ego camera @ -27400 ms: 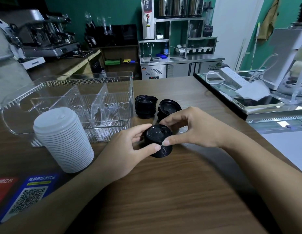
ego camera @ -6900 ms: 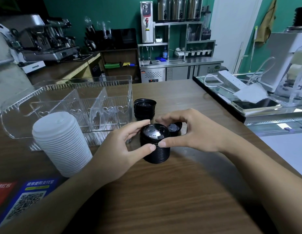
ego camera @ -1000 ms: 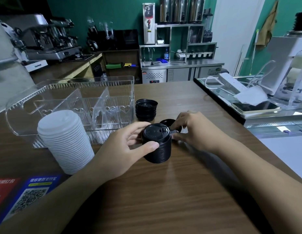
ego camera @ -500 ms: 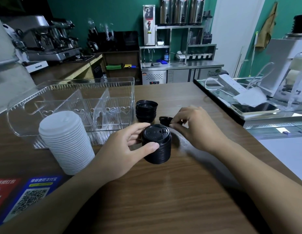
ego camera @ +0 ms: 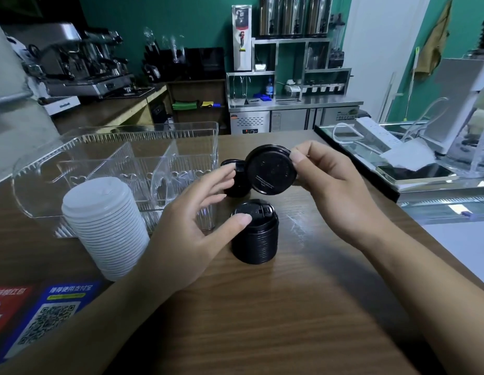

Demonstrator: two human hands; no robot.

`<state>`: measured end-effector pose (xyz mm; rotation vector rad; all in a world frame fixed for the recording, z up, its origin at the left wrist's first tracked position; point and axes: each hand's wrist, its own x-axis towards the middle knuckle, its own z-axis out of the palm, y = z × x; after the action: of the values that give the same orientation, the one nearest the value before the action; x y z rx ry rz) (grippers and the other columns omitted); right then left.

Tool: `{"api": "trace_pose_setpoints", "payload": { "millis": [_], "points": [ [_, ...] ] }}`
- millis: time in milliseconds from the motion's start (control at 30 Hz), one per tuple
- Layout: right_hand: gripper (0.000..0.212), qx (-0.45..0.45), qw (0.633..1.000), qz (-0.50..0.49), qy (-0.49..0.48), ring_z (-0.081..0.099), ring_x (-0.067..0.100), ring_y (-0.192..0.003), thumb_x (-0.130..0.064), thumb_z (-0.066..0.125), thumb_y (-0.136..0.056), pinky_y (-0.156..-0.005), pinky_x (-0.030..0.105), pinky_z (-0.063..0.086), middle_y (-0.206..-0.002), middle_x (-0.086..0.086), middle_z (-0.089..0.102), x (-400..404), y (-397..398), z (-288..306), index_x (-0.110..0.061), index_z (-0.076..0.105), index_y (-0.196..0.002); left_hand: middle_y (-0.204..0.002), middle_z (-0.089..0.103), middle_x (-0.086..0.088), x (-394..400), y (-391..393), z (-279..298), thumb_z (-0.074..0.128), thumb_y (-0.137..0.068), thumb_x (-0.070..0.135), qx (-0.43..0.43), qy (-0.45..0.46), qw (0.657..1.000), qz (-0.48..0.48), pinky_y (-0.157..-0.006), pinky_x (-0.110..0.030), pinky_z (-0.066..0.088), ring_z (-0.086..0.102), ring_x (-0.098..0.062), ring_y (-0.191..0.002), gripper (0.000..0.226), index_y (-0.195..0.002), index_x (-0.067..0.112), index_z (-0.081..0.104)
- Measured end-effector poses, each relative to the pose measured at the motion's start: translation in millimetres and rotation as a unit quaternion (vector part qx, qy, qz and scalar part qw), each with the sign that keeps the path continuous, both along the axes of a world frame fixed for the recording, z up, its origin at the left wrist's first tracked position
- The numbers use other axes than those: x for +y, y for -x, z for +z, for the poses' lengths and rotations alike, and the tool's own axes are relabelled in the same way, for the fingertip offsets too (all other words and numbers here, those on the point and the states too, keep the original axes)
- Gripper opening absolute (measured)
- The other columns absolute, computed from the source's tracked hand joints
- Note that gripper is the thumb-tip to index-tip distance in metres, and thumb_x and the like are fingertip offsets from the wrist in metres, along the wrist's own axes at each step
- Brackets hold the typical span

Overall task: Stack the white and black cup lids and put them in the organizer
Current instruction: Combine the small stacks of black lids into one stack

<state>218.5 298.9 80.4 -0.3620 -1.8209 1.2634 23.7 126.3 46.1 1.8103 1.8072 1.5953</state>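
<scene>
A stack of black lids (ego camera: 255,236) stands on the wooden counter (ego camera: 262,307). My left hand (ego camera: 189,226) has its thumb on the stack's top rim, with the fingers spread and relaxed above it. My right hand (ego camera: 332,185) pinches a single black lid (ego camera: 270,170) by its edge, tilted in the air above the stack. A smaller black stack (ego camera: 235,180) sits behind, partly hidden by that lid. A tall white lid stack (ego camera: 105,226) stands at the left, in front of the clear plastic organizer (ego camera: 113,163).
Stickers with a QR code (ego camera: 45,318) lie at the counter's near left. A glass display case with a phone (ego camera: 414,173), papers and a power strip borders the right side. An espresso machine (ego camera: 81,63) and steel shelving stand at the back.
My right hand has lifted the single black lid from the counter and tilted it up above the stack. My left hand's fingers have loosened from the stack, thumb still on it.
</scene>
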Motion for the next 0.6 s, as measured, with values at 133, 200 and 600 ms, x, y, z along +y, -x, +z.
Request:
{"api": "trace_pose_setpoints", "payload": {
  "millis": [133,200,600],
  "points": [
    [0.028,0.037,0.993,0.058,0.096,0.055,0.020,-0.077,-0.018,0.054,-0.117,-0.082,0.036,0.055,-0.086,0.005,0.064,-8,6,1,-0.013,0.068,-0.094,-0.164,0.059,0.012,1,-2,0,0.092,-0.093,0.013,0.011,-0.033,0.999,-0.007,-0.123,-0.045,0.053,0.059,-0.015,-0.154,0.090,-0.169,0.032,0.048],
    [0.025,0.027,0.989,0.084,0.118,0.051,0.022,-0.078,-0.023,0.057,-0.115,-0.082,0.039,0.049,-0.088,0.009,0.062,-10,7,1,-0.011,0.071,-0.097,-0.165,0.056,0.010,0,-2,1,0.097,-0.088,0.013,0.021,-0.040,0.999,-0.014,-0.124,-0.047,0.052,0.057,-0.018,-0.155,0.099,-0.169,0.037,0.045],
    [0.035,-0.032,0.986,0.122,0.107,0.064,0.023,-0.085,-0.024,0.059,-0.114,-0.082,0.034,0.057,-0.095,0.013,0.075,-18,6,-2,0.008,0.075,-0.113,-0.159,0.060,0.010,-1,-7,1,0.100,-0.084,0.013,0.049,-0.043,0.997,-0.034,-0.127,-0.046,0.048,0.056,-0.024,-0.156,0.083,-0.157,0.025,0.061]
  ]
}}
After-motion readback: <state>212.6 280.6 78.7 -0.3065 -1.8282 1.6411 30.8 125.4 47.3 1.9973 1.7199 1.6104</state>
